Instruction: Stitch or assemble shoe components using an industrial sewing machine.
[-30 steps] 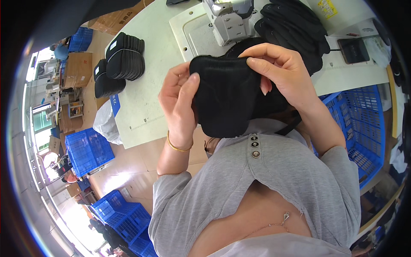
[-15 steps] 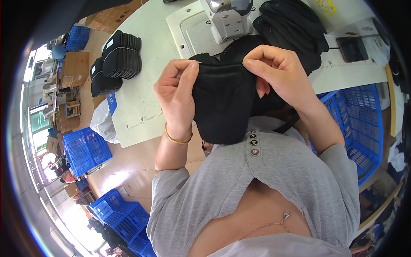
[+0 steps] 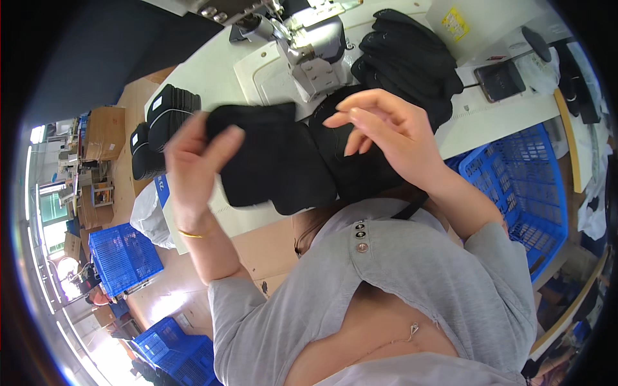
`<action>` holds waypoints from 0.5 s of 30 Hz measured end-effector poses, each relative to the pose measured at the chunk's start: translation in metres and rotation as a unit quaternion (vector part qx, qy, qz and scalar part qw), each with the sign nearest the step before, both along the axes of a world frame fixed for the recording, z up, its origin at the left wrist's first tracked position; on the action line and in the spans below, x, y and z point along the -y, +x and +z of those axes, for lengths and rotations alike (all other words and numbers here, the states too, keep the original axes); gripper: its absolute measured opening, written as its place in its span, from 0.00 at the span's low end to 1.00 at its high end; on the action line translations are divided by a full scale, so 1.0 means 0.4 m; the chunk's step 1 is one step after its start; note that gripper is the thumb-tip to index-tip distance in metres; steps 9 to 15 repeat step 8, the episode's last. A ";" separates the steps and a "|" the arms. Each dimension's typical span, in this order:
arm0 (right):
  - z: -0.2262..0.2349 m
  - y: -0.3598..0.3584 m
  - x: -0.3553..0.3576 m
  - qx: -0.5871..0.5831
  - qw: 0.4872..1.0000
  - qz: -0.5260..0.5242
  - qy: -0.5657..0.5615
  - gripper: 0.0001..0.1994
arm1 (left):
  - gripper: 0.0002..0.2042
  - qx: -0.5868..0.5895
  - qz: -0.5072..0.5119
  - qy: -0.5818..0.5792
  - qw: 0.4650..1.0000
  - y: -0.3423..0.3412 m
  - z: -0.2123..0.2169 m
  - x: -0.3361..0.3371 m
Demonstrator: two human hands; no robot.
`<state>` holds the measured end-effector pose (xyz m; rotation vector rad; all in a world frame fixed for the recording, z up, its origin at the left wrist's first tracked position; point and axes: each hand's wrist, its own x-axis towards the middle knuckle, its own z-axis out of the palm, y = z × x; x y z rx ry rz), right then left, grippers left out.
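A black fabric piece (image 3: 257, 157) with rounded lower corners hangs from my left hand (image 3: 199, 154), thumb on top, slightly smeared by motion. My right hand (image 3: 389, 132) is free of it, fingers loosely stretched and apart. Below that hand, more black fabric (image 3: 351, 167) lies across the table's front edge and my lap, partly behind the held piece. Beyond my hands stands a sewing machine (image 3: 315, 71) with a white bed. Right of the machine, a loose heap of black fabric pieces (image 3: 409, 67) rests on the table.
Tied stacks of black pieces (image 3: 172, 112) stand at the pale table's (image 3: 206, 71) left end. A blue crate (image 3: 524, 193) is by my right elbow. Other blue crates (image 3: 125, 257) sit on the floor at left. A dark flat device (image 3: 501, 82) lies at the table's right.
My left hand has carried the black piece leftward. My right hand has let go of the piece's edge and spread its fingers. The view has shifted slightly.
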<state>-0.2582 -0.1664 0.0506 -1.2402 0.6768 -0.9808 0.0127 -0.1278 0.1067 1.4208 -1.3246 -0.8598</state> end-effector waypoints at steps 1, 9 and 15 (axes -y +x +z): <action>-0.009 -0.016 0.002 -0.004 1.000 -0.014 -0.006 0.11 | 0.08 0.056 0.074 -0.055 0.994 0.031 0.011 0.032; -0.029 -0.069 -0.008 -0.040 0.999 -0.023 -0.010 0.10 | 0.17 0.799 0.329 -0.107 0.491 0.135 0.006 0.345; -0.029 -0.069 -0.008 -0.040 0.999 -0.023 -0.010 0.10 | 0.17 0.799 0.329 -0.107 0.491 0.135 0.006 0.345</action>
